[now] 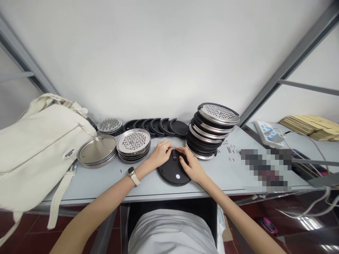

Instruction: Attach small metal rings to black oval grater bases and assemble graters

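A round black plastic disc (pixel 169 173) lies on the table in front of me, with a raised black tab (pixel 174 155) near its far edge and a white round sticker on its near part. My left hand (pixel 162 153) is closed in a pinch at the far edge, beside the tab. Something small and silvery shows at its fingertips, too small to make out. My right hand (pixel 192 166) is curled over the disc's right side, fingers at the far rim and thumb on top, gripping it.
Stacked metal grater discs (pixel 134 141) and plain metal plates (pixel 96 150) stand left. Black discs (pixel 160 127) overlap along the wall. A tall leaning stack (pixel 212 132) of black and metal discs rises right, near small metal rings (pixel 231 159). A cream bag (pixel 45 141) occupies the left end.
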Motion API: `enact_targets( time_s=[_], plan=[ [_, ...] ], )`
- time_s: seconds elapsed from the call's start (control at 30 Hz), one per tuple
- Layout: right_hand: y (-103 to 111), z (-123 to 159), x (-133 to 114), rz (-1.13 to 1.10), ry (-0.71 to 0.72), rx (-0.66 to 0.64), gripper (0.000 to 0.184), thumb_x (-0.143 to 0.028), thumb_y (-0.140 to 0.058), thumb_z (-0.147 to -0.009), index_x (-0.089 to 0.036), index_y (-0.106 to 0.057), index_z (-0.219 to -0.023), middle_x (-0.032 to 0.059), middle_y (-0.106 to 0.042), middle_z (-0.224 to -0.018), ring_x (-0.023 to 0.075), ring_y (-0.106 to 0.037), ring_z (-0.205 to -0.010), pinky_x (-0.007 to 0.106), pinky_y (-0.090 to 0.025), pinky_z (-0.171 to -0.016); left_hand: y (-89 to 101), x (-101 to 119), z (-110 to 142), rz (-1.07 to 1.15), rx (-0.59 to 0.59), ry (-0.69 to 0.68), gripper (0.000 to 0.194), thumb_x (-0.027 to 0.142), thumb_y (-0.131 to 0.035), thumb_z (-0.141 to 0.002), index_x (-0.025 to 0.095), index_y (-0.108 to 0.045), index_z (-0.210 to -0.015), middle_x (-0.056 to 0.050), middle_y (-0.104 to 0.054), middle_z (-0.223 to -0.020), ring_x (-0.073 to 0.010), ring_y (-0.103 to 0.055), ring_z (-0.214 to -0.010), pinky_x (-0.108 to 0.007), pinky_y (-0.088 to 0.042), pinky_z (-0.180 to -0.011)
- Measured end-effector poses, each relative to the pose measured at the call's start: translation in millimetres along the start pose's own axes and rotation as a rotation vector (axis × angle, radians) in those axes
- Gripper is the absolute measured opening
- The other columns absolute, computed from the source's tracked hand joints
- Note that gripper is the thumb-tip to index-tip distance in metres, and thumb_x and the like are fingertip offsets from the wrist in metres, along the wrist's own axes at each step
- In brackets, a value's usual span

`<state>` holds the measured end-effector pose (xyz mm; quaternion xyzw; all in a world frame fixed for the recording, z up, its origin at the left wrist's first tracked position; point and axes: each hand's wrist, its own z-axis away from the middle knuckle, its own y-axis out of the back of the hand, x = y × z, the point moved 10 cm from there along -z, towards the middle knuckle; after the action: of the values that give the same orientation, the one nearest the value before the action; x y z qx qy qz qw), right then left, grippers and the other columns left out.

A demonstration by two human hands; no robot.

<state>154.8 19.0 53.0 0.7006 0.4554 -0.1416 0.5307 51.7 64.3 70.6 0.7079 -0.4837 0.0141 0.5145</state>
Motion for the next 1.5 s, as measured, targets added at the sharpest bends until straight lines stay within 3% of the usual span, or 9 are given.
enact_targets(
  time_s=[0.43,0.83,1.17,1.5],
  plan=[
    [0.8,-0.3,0.7,-0.027,0.003,0.014,0.032,-0.02,-0.041,-0.093,-0.024,-0.046,-0.124,0.0084,-0.059,-0.122,0.0238,-0.054,-0.117,0.047,-0.041,-0.102,-1.6,-0.8,1.6,0.031,-0.015,-0.039,0.015,0.014,-0.045,-0.091,0.019,-0.057,-0.082,-0.003,-0.061,-0.086,-0.0187,-0.056,-0.087,-0.036,-0.043,-0.086],
    [1.6,-0.8,-2.5,0.001,0.009,0.011,0.031,-0.02,-0.041,-0.092,-0.024,-0.048,-0.122,0.009,-0.059,-0.121,0.0244,-0.054,-0.116,0.047,-0.042,-0.101,0.1,-15.5,-2.4,0.213,0.018,0.041,0.013,0.016,-0.054,-0.086,0.017,-0.064,-0.078,-0.003,-0.067,-0.081,-0.0169,-0.061,-0.08,-0.031,-0.048,-0.079],
    [1.1,-0.9,-1.7,0.006,-0.002,0.01,0.029,-0.018,-0.041,-0.093,-0.023,-0.046,-0.121,0.0091,-0.059,-0.12,0.0232,-0.053,-0.116,0.045,-0.042,-0.101,-0.8,-13.3,0.2,0.099,0.012,0.052,0.012,0.015,-0.053,-0.088,0.018,-0.06,-0.079,-0.001,-0.067,-0.087,-0.0179,-0.061,-0.09,-0.038,-0.038,-0.093],
    [1.2,-0.7,-0.5,-0.012,-0.006,0.009,0.03,-0.018,-0.041,-0.093,-0.024,-0.046,-0.122,0.0089,-0.059,-0.121,0.0234,-0.053,-0.117,0.045,-0.042,-0.102,-0.9,-9.3,-1.5,0.054,0.002,0.028,0.012,0.013,-0.054,-0.088,0.019,-0.059,-0.079,0.001,-0.064,-0.083,-0.0173,-0.059,-0.088,-0.036,-0.035,-0.091]
  ],
)
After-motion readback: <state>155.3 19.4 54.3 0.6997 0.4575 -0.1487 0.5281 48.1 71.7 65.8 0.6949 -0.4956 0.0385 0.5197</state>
